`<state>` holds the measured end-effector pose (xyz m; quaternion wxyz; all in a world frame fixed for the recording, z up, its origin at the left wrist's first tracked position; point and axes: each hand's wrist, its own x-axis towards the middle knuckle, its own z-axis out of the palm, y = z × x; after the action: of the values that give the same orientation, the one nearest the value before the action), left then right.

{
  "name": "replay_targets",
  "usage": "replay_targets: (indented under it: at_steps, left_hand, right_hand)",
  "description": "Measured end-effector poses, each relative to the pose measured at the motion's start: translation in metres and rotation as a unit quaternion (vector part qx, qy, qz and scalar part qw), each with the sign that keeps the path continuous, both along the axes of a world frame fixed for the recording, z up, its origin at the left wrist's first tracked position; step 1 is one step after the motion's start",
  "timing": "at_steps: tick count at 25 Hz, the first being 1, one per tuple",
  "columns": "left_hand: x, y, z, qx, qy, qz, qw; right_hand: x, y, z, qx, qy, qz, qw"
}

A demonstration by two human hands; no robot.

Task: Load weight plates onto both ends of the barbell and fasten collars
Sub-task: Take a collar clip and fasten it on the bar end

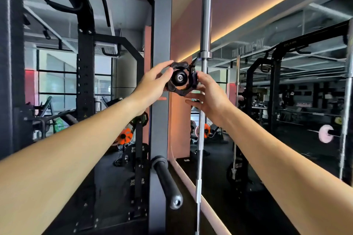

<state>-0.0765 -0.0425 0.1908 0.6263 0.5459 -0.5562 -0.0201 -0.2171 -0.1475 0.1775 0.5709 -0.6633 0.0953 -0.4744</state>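
Both hands are up at arm's length on a black collar (181,78) that rings a round black peg end (180,77) with a bright metal centre. The left hand (152,84) comes in from 9 o'clock: its fingers curl over the collar's top edge and the thumb sits against its left side, so the grip is clamped on the collar. The right hand (208,95) comes in from 4 o'clock, fingertips pinching the collar's right side near the clamp lever (194,64), which juts up toward 1 o'clock; that grip is clamped on the collar too. The lower fingers of the right hand are spread loosely beneath it.

The peg sticks out from a grey rack upright (159,120) that runs the height of the view behind the left hand. Lower on that upright, at 6 o'clock from the collar, a longer black peg (166,179) with a silver end cap points toward the camera. Just right of the collar, a silver barbell (205,25) stands upright, its thick sleeve at top. At 3 o'clock a wall mirror (286,91) reflects racks and a pale pink plate (325,133). At 8 o'clock, farther off, sit an orange plate (125,135) and a green plate (58,124).
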Motion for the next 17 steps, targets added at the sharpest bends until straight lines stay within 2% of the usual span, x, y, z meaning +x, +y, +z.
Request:
replay_targets:
  at_steps: [3, 8, 14, 17]
  left_hand:
    - [-0.035, 0.042, -0.016, -0.007, 0.01, 0.015, 1.0]
    - [-0.048, 0.121, -0.041, 0.021, 0.021, 0.052, 0.998]
    - [-0.034, 0.235, -0.048, 0.068, -0.025, 0.102, 0.992]
    - [-0.012, 0.314, -0.05, 0.106, -0.055, 0.135, 0.984]
  right_hand:
    - [-0.031, 0.043, -0.019, -0.005, -0.013, -0.006, 1.0]
    - [-0.047, 0.116, -0.042, 0.005, 0.019, 0.028, 0.999]
    - [-0.023, 0.206, -0.049, -0.006, 0.038, 0.054, 0.998]
    - [0.011, 0.264, -0.055, -0.014, 0.035, 0.117, 0.992]
